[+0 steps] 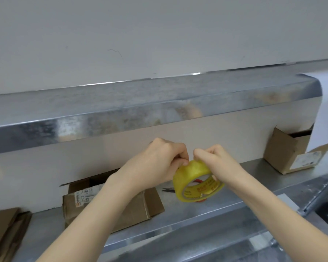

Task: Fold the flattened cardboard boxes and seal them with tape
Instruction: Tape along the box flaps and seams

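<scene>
A yellow roll of clear tape (196, 181) hangs in the air above a metal shelf (206, 207). My left hand (159, 161) pinches the roll's top edge with curled fingers. My right hand (214, 157) grips the roll from the right, thumb and fingers curled on its top. Below my left forearm lies a brown cardboard box (140, 207) with open flaps and a printed label. A second small cardboard box (286, 150) stands open at the shelf's right end.
Scissors (169, 190) with red handles lie on the shelf behind the tape roll. Flattened cardboard (6, 231) is stacked at the far left. A metal shelf (140, 103) overhangs above, and a lower rack (311, 203) sits at the right.
</scene>
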`<action>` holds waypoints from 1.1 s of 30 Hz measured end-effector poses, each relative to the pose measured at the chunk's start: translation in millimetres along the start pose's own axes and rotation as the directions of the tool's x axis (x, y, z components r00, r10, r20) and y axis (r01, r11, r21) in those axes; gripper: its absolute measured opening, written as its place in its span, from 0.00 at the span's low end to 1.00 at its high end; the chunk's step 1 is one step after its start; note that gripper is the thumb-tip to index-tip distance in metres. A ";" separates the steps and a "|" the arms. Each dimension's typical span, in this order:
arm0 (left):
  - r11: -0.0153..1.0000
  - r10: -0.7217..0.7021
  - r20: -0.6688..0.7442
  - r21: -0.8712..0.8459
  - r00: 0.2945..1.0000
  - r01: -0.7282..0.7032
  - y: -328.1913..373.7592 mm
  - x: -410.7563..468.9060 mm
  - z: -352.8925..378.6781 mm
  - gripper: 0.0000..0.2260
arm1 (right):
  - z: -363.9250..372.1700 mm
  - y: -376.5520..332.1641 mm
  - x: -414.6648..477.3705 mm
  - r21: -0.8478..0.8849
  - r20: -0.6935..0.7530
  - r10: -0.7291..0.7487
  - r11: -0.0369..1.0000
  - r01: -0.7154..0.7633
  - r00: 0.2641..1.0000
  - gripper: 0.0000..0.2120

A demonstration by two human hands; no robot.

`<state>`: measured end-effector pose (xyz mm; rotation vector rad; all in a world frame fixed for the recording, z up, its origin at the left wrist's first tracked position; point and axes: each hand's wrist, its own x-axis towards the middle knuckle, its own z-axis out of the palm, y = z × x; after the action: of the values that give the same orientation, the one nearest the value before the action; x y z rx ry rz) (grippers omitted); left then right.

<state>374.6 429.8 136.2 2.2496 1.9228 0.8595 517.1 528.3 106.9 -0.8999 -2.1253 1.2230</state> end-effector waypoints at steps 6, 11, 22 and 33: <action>0.989 -0.063 -0.043 -0.137 0.997 0.056 -9.3 -2.8 2.1 0.03 | -0.6 -1.0 5.6 0.009 0.003 -0.001 1.000 0.001 1.000 0.16; 0.977 -0.118 -0.015 -0.182 0.993 0.113 -13.5 1.1 -1.4 0.02 | 1.2 0.4 8.2 0.040 0.013 -0.021 0.999 0.020 1.000 0.21; 0.973 -0.124 -0.026 -0.197 0.992 0.117 -22.4 -6.7 0.0 0.04 | 10.8 -1.6 5.8 0.186 0.032 0.017 0.982 -0.022 0.999 0.23; 0.557 -0.324 0.188 -0.755 0.927 0.348 -29.2 -18.6 14.4 0.13 | 4.8 -5.8 8.4 0.251 0.367 -0.028 0.965 -0.070 0.930 0.17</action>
<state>353.7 423.4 105.7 1.3032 1.4371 1.2607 506.6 530.0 110.8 -0.6142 -2.1602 1.7495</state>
